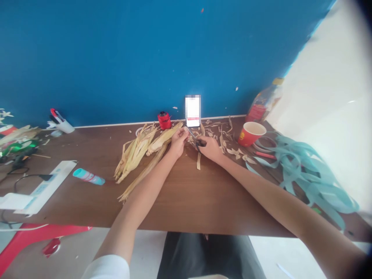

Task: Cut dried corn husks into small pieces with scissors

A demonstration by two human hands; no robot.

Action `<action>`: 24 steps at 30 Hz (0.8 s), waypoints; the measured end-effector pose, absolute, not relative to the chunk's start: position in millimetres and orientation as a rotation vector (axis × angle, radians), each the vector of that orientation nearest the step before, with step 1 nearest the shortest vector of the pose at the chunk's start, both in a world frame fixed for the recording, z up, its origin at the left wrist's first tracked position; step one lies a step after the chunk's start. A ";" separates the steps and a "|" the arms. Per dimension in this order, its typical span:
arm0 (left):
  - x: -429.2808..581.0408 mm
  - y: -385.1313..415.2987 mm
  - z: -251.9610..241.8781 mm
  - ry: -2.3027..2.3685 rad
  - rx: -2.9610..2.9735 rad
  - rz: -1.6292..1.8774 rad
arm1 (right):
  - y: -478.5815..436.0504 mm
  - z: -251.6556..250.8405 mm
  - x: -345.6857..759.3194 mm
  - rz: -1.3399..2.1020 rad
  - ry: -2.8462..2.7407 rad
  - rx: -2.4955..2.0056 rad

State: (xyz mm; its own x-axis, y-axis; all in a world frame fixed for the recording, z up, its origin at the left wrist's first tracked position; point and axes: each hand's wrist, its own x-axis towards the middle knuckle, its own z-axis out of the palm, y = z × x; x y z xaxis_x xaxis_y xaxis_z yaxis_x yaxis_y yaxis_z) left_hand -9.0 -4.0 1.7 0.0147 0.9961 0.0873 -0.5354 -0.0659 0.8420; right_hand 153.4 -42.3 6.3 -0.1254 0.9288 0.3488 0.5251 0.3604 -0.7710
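Note:
My left hand [178, 142] pinches a dried corn husk [161, 138] near the table's far side. My right hand [210, 149] is shut on black-handled scissors [200, 143], their blades pointing up and left towards my left hand. The two hands are close together, and the blade tips almost reach the husk. Left of them lies a pile of long dried husks [133, 155]. Cut husk scraps [226, 136] are scattered to the right of my right hand.
On the brown wooden table [203, 209] stand a smartphone [192, 110] against the blue wall, a red spool [164, 120], a red paper cup [250, 133] and a plastic bottle [264, 102]. Pale blue strips [305, 178] lie at right; a power strip [43, 186] and teal tube [88, 176] lie at left.

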 end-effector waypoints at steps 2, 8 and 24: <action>-9.1 -3.8 1.1 0.712 0.842 1.454 | -41.1 5.1 153.9 0.635 -1.777 -1.271; -10.4 -2.7 -1.0 0.671 0.847 1.457 | -41.9 7.2 153.4 0.655 -1.780 -1.266; -9.0 -3.5 1.9 0.737 0.759 1.499 | -42.7 9.0 153.5 0.639 -1.759 -1.268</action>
State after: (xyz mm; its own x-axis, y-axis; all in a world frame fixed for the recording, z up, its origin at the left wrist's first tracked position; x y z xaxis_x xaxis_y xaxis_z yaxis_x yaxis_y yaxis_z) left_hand -9.0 -3.5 1.9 -0.0447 0.9983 0.0386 -0.5793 -0.0574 0.8131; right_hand 153.5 -42.7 9.0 -0.1216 0.9321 0.3412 0.4961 0.3548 -0.7925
